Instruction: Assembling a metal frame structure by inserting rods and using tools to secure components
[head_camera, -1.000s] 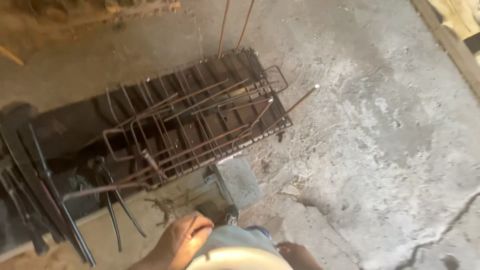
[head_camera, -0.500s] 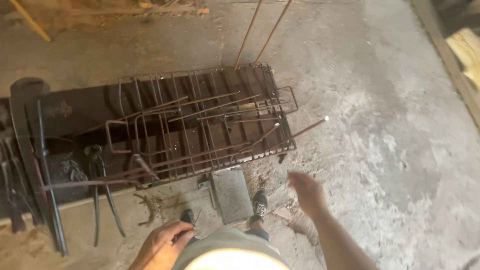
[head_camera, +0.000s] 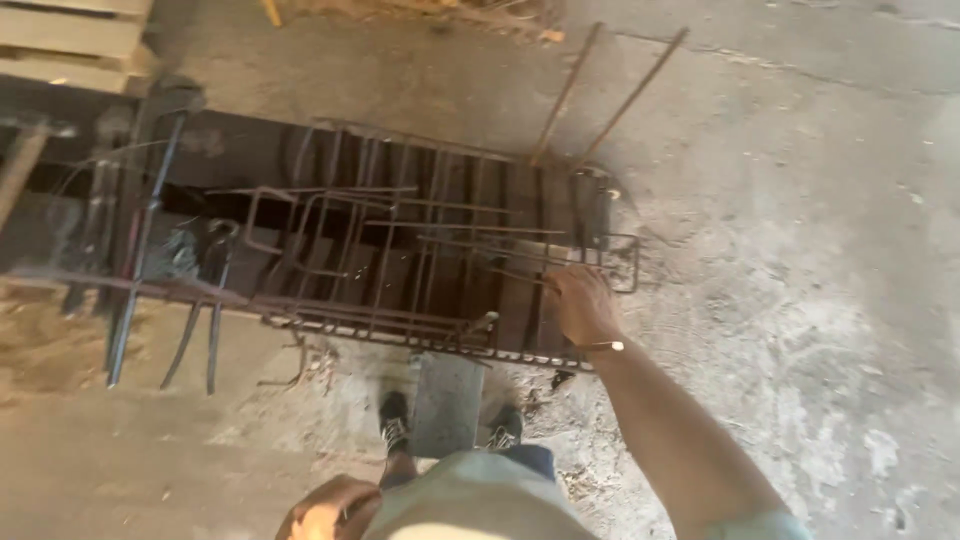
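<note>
A rusty cage of bent steel bars lies on a dark board on the concrete floor. My right hand reaches out to its right end and closes on one of the thin bars there. My left hand hangs low at my side near the bottom edge, fingers curled; I cannot tell whether it holds anything. My two feet stand just in front of the cage, either side of a flat grey block.
Two long straight bars stick out behind the cage. Pincers and long dark tools lie at the left. Wooden planks sit at the top left. Bare cracked concrete spreads to the right.
My right hand has risen from beside my body and moved forward onto the cage's right end. The view has shifted, so the cage now sits more central.
</note>
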